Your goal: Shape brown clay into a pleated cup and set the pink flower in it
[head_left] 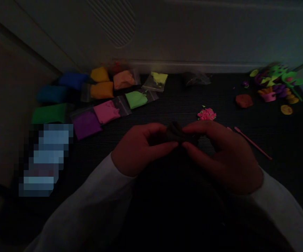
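Between my two hands is a dark, soft-looking lump of modelling clay, held above the black table. My left hand pinches its left side with thumb and fingers. From the right, my right hand grips the same lump, thumb below and fingers above. Dim light hides the lump's exact shape and colour. Just beyond my right fingers lies a cluster of small pink pieces with bits of green. Beside my right hand rests a thin pink modelling tool, with the tip of a second one partly hidden behind the hand.
Packets of coloured clay, such as purple, pink, light green and blue, line the left and back. A blurred-out bright screen lies at left. At right are a reddish-brown lump and colourful clay flowers. A pale wall stands behind.
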Demonstrator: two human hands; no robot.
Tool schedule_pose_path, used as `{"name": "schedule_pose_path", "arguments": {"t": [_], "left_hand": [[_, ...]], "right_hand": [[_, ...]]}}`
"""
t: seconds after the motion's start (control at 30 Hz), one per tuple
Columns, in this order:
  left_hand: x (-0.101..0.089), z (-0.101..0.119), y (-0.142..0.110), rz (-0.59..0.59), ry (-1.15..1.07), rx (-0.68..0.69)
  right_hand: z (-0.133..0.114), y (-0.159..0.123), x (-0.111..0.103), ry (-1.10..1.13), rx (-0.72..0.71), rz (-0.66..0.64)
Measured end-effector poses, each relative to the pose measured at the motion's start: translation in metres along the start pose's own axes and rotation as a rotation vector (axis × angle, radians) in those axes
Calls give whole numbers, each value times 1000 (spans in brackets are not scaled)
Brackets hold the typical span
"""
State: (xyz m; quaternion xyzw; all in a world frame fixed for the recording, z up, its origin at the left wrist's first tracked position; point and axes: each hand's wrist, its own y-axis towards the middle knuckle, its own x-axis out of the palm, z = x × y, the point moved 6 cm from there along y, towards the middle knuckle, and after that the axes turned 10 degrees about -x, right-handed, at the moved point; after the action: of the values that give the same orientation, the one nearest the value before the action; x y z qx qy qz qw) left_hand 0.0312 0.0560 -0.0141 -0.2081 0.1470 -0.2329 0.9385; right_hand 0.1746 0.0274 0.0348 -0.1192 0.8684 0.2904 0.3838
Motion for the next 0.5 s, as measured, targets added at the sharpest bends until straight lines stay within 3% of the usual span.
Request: {"name": "schedule_pose_path", "arguments": {"t": [0.2, 0.5], "left_hand": [[2, -3, 2, -13, 5, -42], [2, -5, 3, 32, -166, -115]], "right_hand": [[-3, 0, 2, -42, -47, 10], [-9, -2, 7, -163, -126, 51]]}}
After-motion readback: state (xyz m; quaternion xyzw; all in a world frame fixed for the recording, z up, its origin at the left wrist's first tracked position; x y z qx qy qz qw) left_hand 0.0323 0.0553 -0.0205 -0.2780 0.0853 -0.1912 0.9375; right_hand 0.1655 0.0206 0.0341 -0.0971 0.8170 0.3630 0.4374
